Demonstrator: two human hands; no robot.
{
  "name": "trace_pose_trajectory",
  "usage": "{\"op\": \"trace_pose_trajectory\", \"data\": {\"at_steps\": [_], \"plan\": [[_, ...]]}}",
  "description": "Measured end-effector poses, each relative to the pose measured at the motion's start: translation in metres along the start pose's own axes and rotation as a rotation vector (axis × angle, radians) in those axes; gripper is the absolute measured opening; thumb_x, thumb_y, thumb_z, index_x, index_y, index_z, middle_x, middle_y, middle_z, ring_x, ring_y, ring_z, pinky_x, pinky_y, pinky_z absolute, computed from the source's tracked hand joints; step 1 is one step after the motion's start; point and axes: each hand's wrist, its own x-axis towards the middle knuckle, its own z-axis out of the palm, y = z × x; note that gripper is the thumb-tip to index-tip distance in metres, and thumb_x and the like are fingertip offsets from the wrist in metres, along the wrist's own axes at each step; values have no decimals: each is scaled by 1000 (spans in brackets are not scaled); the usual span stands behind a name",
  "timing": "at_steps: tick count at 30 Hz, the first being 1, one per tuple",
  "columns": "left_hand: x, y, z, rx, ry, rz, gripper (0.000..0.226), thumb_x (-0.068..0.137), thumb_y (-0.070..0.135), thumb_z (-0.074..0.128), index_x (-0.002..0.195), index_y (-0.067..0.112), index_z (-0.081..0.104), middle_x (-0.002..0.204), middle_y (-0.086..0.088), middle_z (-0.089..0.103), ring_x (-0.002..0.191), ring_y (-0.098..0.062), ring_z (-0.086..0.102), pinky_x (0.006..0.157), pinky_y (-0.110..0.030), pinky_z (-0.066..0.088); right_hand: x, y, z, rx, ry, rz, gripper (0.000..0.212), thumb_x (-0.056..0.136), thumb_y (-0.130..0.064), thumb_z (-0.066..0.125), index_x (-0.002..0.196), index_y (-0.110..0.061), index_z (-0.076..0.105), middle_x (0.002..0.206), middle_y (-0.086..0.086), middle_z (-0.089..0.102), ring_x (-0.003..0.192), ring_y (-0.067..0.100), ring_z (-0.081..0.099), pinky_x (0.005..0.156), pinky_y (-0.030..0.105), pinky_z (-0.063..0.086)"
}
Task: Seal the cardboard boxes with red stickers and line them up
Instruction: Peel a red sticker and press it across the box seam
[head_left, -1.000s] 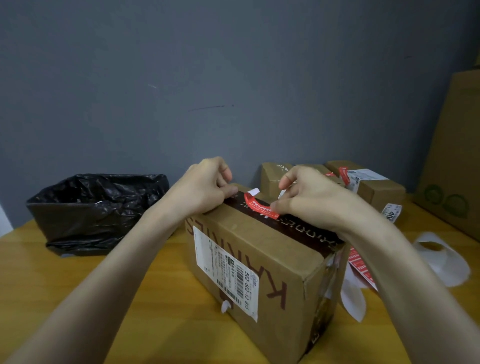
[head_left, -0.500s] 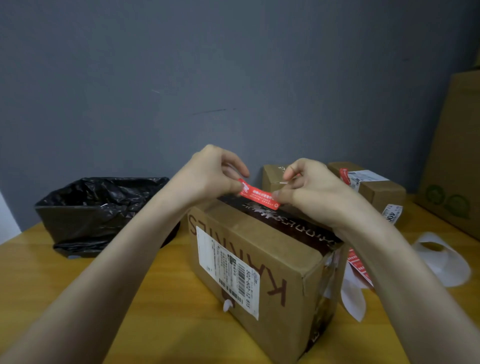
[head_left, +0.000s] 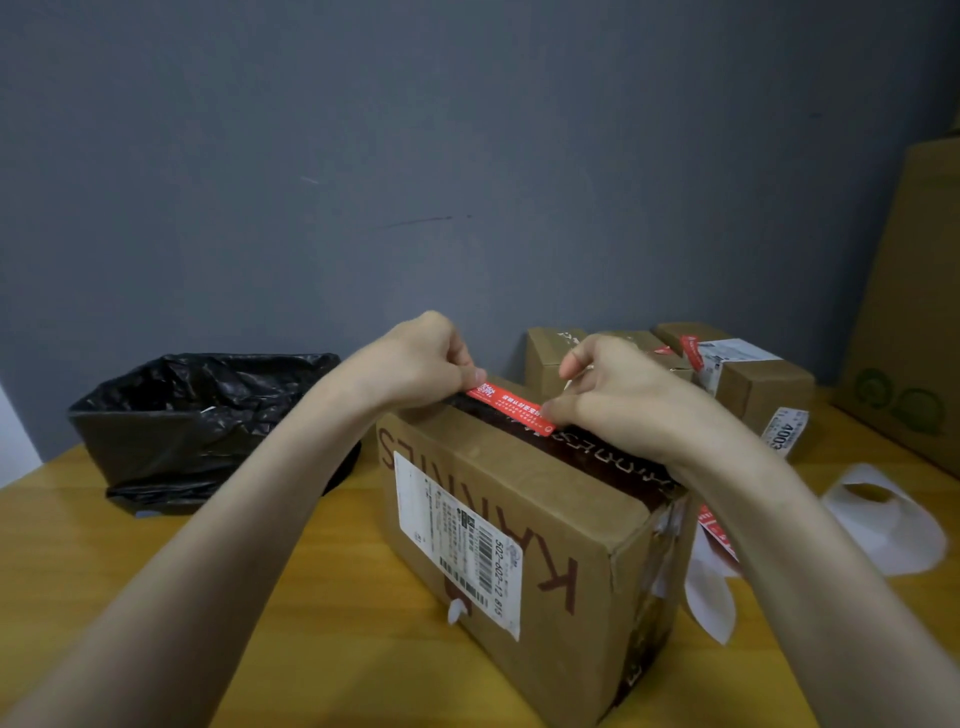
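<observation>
A brown cardboard box (head_left: 540, 525) with a white shipping label and a dark tape strip along its top seam stands in front of me on the wooden table (head_left: 322, 623). A red sticker (head_left: 511, 408) is stretched flat over the far end of that seam. My left hand (head_left: 415, 364) pinches its left end. My right hand (head_left: 618, 400) pinches its right end, low against the tape. Behind it stand two smaller boxes: one plain (head_left: 550, 358), one (head_left: 753, 384) with a red sticker on top.
A bin lined with a black bag (head_left: 208, 421) sits at the left. A tall cardboard box (head_left: 914, 332) leans at the far right. White backing paper (head_left: 893, 525) and a sheet of red stickers (head_left: 717, 530) lie on the table to the right of the box.
Both hands lifted the red sticker off the box top and straightened it, then lowered it again onto the far end of the seam. The view has tilted slightly.
</observation>
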Motion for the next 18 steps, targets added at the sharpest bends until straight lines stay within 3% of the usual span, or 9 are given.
{"op": "trace_pose_trajectory", "data": {"at_steps": [6, 10, 15, 18], "plan": [[0, -2, 7, 49, -18, 0, 20, 89, 30, 61, 77, 15, 67, 75, 10, 57, 88, -17, 58, 74, -25, 43, 1, 1, 2, -42, 8, -5, 28, 79, -21, 68, 78, -25, 40, 103, 6, 63, 96, 22, 60, 82, 34, 48], [-2, 0, 7, 63, -2, -5, 20, 88, 30, 62, 83, 13, 69, 76, 10, 58, 89, -16, 58, 75, -26, 44, 0, -2, 3, -120, 7, -8, 28, 79, -24, 69, 91, -23, 44, 107, 5, 61, 98, 20, 58, 75, 30, 46], [-5, 2, 9, 122, 29, 24, 16, 86, 29, 65, 73, 19, 66, 74, 9, 58, 89, -16, 59, 76, -26, 45, -5, -8, 4, -310, 14, -12, 31, 76, -33, 69, 91, -19, 45, 92, 0, 53, 83, 17, 50, 54, 20, 33], [-5, -2, 11, 78, 68, 14, 17, 84, 31, 67, 87, 20, 54, 81, 8, 54, 92, -17, 57, 81, -30, 47, -9, -9, -2, -372, -5, -11, 30, 78, -37, 66, 93, -17, 51, 84, -1, 51, 73, 13, 47, 55, 24, 35]]}}
